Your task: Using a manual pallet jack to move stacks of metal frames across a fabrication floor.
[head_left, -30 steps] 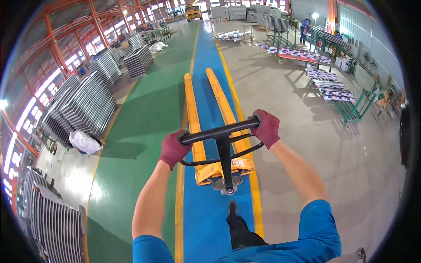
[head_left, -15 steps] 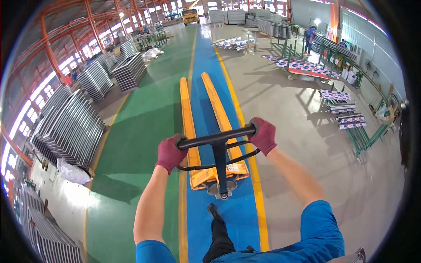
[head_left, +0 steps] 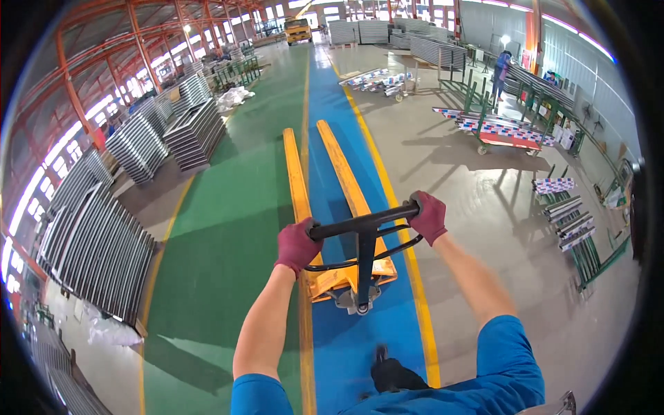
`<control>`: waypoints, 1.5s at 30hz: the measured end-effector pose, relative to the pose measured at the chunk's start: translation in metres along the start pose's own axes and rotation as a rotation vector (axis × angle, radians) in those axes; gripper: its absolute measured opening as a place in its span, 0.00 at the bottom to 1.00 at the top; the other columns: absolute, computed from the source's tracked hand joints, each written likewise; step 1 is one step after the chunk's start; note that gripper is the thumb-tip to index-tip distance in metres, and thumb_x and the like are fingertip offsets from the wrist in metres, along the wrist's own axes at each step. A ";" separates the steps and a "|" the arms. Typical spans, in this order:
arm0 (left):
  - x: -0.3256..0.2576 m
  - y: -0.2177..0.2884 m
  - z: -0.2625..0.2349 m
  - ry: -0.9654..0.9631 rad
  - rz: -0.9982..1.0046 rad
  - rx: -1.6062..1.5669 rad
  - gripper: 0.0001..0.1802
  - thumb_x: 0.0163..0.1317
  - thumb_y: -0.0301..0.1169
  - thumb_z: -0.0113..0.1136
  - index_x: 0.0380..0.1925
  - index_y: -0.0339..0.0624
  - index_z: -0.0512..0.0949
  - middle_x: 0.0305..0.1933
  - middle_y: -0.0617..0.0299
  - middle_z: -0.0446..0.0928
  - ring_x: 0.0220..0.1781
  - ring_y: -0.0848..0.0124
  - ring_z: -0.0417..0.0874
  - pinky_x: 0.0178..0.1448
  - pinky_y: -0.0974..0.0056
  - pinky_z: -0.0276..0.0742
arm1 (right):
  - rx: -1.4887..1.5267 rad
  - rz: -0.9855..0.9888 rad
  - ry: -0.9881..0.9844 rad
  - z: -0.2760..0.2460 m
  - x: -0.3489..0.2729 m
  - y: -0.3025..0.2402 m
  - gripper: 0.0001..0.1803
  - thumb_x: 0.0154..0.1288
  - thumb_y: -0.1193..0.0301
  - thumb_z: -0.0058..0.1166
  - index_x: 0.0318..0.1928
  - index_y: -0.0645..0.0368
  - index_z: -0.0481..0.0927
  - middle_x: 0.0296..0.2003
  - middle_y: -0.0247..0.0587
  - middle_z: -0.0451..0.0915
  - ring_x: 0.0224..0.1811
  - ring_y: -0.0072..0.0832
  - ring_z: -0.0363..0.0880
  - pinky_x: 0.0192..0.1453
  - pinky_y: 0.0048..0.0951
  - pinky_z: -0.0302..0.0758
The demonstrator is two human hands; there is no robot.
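Note:
My left hand [head_left: 299, 245], in a dark red glove, is closed round the left end of a black pallet jack handle [head_left: 366, 223]. The right hand [head_left: 429, 218], gloved alike, grips the other end, slightly higher in the picture. Below the crossbar a black loop and a shaft run down to the orange-yellow pallet jack [head_left: 335, 280]. Its two forks [head_left: 344, 169] point ahead and carry nothing. The jack stands on a blue floor lane [head_left: 332, 104] beside a green one [head_left: 228, 214]. Both my arms reach forward, and one dark shoe shows behind the jack.
Metal frame stacks [head_left: 100, 256] line the left side, with white plastic sheeting [head_left: 114, 332] beside them. To the right stand a red-decked cart [head_left: 508, 140] and a green rack [head_left: 581, 252] of wrapped profiles. A person [head_left: 499, 72] is farther back; a yellow truck [head_left: 298, 30] stands far ahead.
The left stacks and right racks have slid nearer and outward in the picture. My hands and the handle sit farther right in view, both hands still gripping. My visible foot has changed place.

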State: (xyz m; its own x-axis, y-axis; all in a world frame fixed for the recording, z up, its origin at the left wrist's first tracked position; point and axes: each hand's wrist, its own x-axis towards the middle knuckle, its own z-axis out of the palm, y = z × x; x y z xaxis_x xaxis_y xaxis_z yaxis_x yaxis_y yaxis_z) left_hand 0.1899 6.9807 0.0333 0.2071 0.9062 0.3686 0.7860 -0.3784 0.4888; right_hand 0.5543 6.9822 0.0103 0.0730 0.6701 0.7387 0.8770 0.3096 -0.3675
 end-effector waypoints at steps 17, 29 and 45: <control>0.653 -0.353 0.134 0.098 -0.094 0.059 0.11 0.55 0.39 0.69 0.37 0.50 0.85 0.33 0.50 0.86 0.39 0.46 0.87 0.43 0.48 0.83 | 0.015 -0.070 -0.073 0.571 0.492 0.198 0.13 0.46 0.70 0.68 0.35 0.51 0.81 0.32 0.44 0.84 0.38 0.48 0.85 0.39 0.43 0.80; 1.128 -0.598 0.208 0.092 -0.123 0.037 0.10 0.55 0.39 0.71 0.37 0.53 0.85 0.35 0.53 0.87 0.40 0.49 0.88 0.44 0.49 0.84 | 0.034 -0.035 -0.076 0.956 0.838 0.314 0.11 0.51 0.66 0.69 0.35 0.48 0.81 0.35 0.40 0.85 0.39 0.47 0.85 0.40 0.45 0.79; 1.765 -0.943 0.313 0.117 -0.030 -0.018 0.13 0.51 0.34 0.72 0.37 0.44 0.84 0.33 0.48 0.86 0.39 0.46 0.88 0.43 0.53 0.84 | 0.045 -0.066 0.010 1.464 1.300 0.469 0.14 0.47 0.70 0.68 0.36 0.51 0.81 0.34 0.43 0.84 0.38 0.49 0.84 0.37 0.46 0.79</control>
State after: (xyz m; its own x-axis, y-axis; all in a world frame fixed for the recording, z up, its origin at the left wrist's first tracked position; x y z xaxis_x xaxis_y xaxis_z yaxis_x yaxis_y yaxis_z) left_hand -0.0037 8.9962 -0.0249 0.1130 0.8895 0.4427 0.7804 -0.3553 0.5146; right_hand 0.3652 8.9862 -0.0295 0.0212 0.6404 0.7677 0.8579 0.3827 -0.3429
